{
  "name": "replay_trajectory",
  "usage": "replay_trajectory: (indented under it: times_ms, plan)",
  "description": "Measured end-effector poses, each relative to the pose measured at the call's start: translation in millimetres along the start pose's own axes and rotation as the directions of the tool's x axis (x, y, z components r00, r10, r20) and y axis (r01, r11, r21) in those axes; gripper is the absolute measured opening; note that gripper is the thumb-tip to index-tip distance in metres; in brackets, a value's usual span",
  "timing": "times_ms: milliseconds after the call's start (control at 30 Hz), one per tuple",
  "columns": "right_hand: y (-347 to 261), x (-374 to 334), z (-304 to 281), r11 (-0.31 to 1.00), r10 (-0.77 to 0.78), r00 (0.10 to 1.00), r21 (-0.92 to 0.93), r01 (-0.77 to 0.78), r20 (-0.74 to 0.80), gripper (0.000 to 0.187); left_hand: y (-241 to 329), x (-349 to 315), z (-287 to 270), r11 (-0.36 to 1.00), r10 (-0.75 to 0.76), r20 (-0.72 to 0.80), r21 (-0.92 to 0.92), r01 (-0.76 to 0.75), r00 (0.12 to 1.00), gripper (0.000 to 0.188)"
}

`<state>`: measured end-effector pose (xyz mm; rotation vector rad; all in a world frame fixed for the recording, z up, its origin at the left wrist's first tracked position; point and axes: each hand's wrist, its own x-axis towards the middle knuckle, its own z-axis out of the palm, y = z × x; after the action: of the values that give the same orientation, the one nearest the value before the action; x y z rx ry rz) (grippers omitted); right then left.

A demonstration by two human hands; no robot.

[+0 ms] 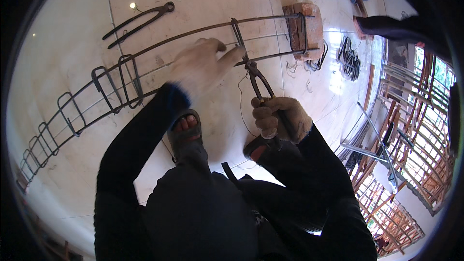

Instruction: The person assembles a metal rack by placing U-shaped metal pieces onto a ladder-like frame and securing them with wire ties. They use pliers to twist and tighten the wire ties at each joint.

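My left hand, blurred by motion, reaches over a long steel rebar frame. Its thumb and fingers are apart, the tip of one beside an upright wire stirrup; I cannot tell if they touch. In a beige work glove, my right hand is closed around the handles of dark tying pincers. The jaws of the pincers meet the frame's near bar at the foot of that stirrup. A thin tie wire hangs down beside them.
A brick block supports the frame's right end. More stirrups stand along its left part. Another pair of pincers lies beyond the frame. Bundled wire rests on the tiles at right, near a metal stand. My sandalled feet are close below.
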<state>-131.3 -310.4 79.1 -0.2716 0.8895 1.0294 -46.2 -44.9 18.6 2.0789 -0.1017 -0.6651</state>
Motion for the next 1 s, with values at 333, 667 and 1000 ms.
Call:
replay_trajectory:
  times_ms: [333, 667, 1000]
  plan:
    - [-16.2, -0.5, 64.9, 0.644, -0.204, 0.802, -0.694, -0.322, -0.561, 0.01, -30.9, 99.9, 93.1, 0.827, -0.028, -0.057, -0.562, -0.009, 0.998, 0.042]
    - [10.1, 11.5, 46.0, -0.478, -0.726, 0.653, -0.525, -0.705, -0.215, 0.026, -32.6, 98.7, 84.7, 0.661, 0.031, 0.102, -0.748, 0.056, 0.994, 0.039]
    - [12.5, 5.7, 23.5, 0.614, -0.409, 0.765, -0.77, -0.173, -0.498, 0.055, -28.0, 92.4, 74.8, 0.689, 0.032, 0.121, -0.722, 0.066, 0.992, 0.041]
